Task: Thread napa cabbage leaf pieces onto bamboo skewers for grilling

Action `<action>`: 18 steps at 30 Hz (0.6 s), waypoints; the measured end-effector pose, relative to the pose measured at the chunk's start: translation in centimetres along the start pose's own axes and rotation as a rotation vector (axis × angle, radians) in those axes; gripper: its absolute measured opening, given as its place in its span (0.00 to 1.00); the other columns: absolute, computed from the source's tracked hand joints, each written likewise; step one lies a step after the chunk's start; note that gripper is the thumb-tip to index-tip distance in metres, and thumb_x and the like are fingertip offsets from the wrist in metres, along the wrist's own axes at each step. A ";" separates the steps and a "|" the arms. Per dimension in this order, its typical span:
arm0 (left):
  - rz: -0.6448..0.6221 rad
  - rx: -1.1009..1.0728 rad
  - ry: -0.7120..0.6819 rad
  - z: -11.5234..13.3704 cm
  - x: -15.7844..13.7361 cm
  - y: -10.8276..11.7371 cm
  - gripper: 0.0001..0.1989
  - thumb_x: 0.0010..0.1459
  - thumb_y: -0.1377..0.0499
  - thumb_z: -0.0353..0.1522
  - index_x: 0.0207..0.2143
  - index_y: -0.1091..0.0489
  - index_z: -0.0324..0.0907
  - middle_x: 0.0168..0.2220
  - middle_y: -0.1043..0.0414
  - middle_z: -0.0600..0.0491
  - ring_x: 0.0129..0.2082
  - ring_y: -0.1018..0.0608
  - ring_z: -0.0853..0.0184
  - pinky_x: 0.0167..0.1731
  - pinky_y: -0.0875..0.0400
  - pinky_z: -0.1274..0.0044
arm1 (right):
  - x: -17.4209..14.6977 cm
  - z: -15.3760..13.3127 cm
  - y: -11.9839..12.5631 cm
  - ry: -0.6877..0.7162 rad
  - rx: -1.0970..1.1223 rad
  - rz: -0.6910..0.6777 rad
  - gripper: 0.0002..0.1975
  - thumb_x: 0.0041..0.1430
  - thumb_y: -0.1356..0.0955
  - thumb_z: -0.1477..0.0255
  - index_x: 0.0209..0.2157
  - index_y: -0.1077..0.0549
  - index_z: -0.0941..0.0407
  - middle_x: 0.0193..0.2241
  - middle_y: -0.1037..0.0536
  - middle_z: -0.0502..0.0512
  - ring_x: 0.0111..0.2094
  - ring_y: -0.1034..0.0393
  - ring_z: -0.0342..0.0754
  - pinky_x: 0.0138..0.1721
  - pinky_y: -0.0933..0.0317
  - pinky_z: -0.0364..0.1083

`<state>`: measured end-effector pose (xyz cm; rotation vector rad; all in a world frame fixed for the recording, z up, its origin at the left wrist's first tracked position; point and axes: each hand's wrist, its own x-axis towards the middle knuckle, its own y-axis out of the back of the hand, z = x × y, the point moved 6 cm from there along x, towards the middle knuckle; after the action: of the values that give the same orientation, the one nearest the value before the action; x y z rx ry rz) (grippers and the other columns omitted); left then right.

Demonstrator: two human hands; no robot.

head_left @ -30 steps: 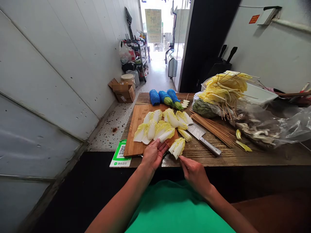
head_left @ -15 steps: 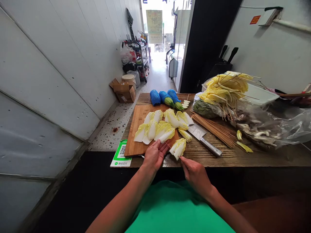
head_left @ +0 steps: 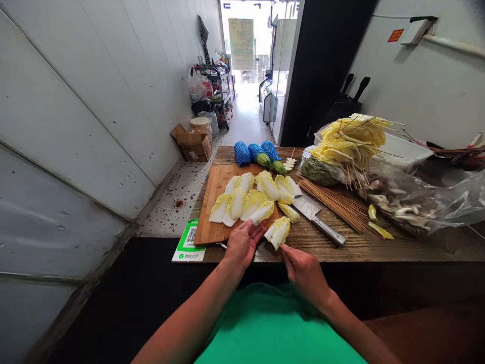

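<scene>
My left hand (head_left: 242,244) is palm up at the board's front edge, thumb over fingers, pinching the white base of a napa cabbage leaf (head_left: 258,206). My right hand (head_left: 305,268) is closed in a pinch on the lower end of a thin skewer. Folded cabbage leaf pieces (head_left: 278,232) are threaded on that skewer, and its tip points toward my left fingers. Several more cabbage leaves (head_left: 237,202) lie on the wooden cutting board (head_left: 207,231). A small cabbage heart (head_left: 289,213) and a cleaver (head_left: 318,220) lie right of them.
Bamboo skewers (head_left: 335,202) lie fanned right of the cleaver. Behind them, skewered cabbage (head_left: 350,141) is piled above bagged greens (head_left: 320,167). A plastic bag of mushrooms (head_left: 401,202) is farther right. Squashes in blue foam nets (head_left: 241,153) lie behind the board; a QR-code card (head_left: 189,242) is at front left.
The left hand and its leaf have shifted very slightly to the right and down, nearer the skewer tip. My right hand stays almost still.
</scene>
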<state>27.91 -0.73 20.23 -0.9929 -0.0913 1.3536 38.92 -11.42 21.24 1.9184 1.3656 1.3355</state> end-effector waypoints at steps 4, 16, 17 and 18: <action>-0.024 0.028 -0.009 0.0 0.1 0.0 0.07 0.56 0.47 0.23 0.34 0.30 0.31 0.36 0.25 0.39 0.35 0.22 0.62 0.43 0.28 0.69 | 0.2 0.0 0.1 -0.002 -0.005 -0.002 0.16 0.60 0.42 0.78 0.44 0.28 0.59 0.37 0.21 0.59 0.35 0.25 0.48 0.37 0.32 0.43; -0.040 0.069 -0.009 0.1 -0.1 -0.3 0.07 0.56 0.47 0.24 0.34 0.29 0.32 0.33 0.24 0.41 0.37 0.22 0.61 0.45 0.30 0.69 | 0.8 -0.1 -0.4 -0.017 0.002 0.040 0.16 0.61 0.43 0.78 0.43 0.27 0.62 0.36 0.21 0.61 0.35 0.25 0.48 0.37 0.33 0.42; -0.051 0.065 -0.005 0.1 -0.1 -0.3 0.08 0.56 0.47 0.24 0.35 0.29 0.32 0.33 0.24 0.41 0.38 0.22 0.61 0.45 0.30 0.69 | 0.8 -0.1 -0.4 -0.017 0.007 0.044 0.16 0.61 0.43 0.78 0.43 0.27 0.61 0.36 0.21 0.60 0.34 0.25 0.48 0.37 0.33 0.42; -0.065 0.057 0.005 0.1 -0.1 -0.3 0.08 0.56 0.47 0.24 0.35 0.29 0.31 0.34 0.24 0.40 0.38 0.22 0.61 0.44 0.29 0.69 | 0.8 -0.1 -0.4 -0.015 0.012 0.051 0.16 0.61 0.43 0.78 0.43 0.27 0.60 0.36 0.21 0.60 0.35 0.25 0.47 0.38 0.33 0.42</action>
<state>28.05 -0.71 20.59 -0.9383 -0.0802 1.2876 38.68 -10.54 21.29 1.9796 1.3281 1.3366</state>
